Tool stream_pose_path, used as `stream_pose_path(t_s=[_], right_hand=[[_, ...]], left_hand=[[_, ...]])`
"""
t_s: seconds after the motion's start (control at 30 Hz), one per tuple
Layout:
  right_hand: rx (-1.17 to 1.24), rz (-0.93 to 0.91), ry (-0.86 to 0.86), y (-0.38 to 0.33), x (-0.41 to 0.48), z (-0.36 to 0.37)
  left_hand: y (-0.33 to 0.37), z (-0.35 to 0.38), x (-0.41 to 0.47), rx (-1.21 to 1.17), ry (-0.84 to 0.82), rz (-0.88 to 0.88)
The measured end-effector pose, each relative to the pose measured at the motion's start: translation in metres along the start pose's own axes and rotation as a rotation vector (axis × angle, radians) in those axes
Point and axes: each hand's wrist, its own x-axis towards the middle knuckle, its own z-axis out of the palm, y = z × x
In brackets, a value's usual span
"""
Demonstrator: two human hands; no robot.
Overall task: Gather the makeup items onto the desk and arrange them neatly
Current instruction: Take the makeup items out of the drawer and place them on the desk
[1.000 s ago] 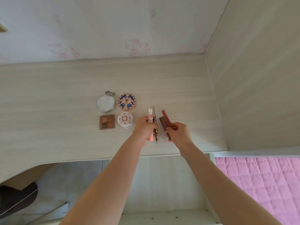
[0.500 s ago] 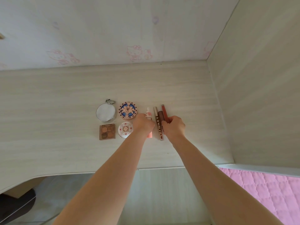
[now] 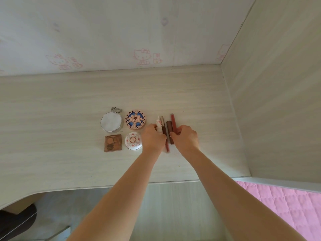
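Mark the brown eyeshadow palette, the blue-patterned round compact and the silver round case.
brown eyeshadow palette (image 3: 113, 143): head view, middle of its top.
blue-patterned round compact (image 3: 135, 121): head view, centre of its lid.
silver round case (image 3: 111, 122): head view, centre of its white top.

Pale wood-grain surface (image 3: 52, 119), fitted into a corner. Lying on it in a two-by-two block: silver round case (image 3: 111, 122) with ring, back left; blue-patterned compact (image 3: 135, 121) just beside; brown square palette (image 3: 112, 143) in front; white flowered compact (image 3: 133, 141) front right. Rightward, lengthwise and close together: bunny-topped tube (image 3: 159, 126), slim gold-capped tube (image 3: 167, 146), brown tube (image 3: 169, 127), red tube (image 3: 173, 121).
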Motion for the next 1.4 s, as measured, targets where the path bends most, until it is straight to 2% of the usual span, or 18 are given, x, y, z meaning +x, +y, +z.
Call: stream_pose_path(t_s=[0.33, 0.57, 0.73, 0.87, 1.0, 1.3, 1.4], right_hand=[[0.009, -0.046, 0.018, 0.006, 0.001, -0.002], [-0.021, -0.100, -0.023, 0.010, -0.003, -0.004], [-0.061, -0.177, -0.027, 0.014, -0.011, -0.007], [-0.211, -0.303, 0.018, 0.021, -0.026, -0.010], [-0.410, -0.441, 0.070, 0.043, -0.049, -0.011], [-0.464, -0.621, 0.097, 0.113, -0.125, -0.002], [-0.455, -0.644, 0.098, 0.133, -0.155, 0.003]], left_hand=[[-0.001, 0.008, 0.001, 0.163, 0.135, 0.123], [-0.003, 0.009, -0.007, 0.227, 0.094, 0.142], [-0.007, 0.007, -0.017, 0.189, 0.057, 0.160], [-0.012, 0.002, -0.030, 0.183, 0.036, 0.201], [-0.037, -0.005, -0.060, 0.232, 0.050, 0.331], [-0.101, -0.006, -0.146, 0.303, 0.160, 0.523], [-0.124, -0.004, -0.175, 0.338, 0.158, 0.517]])
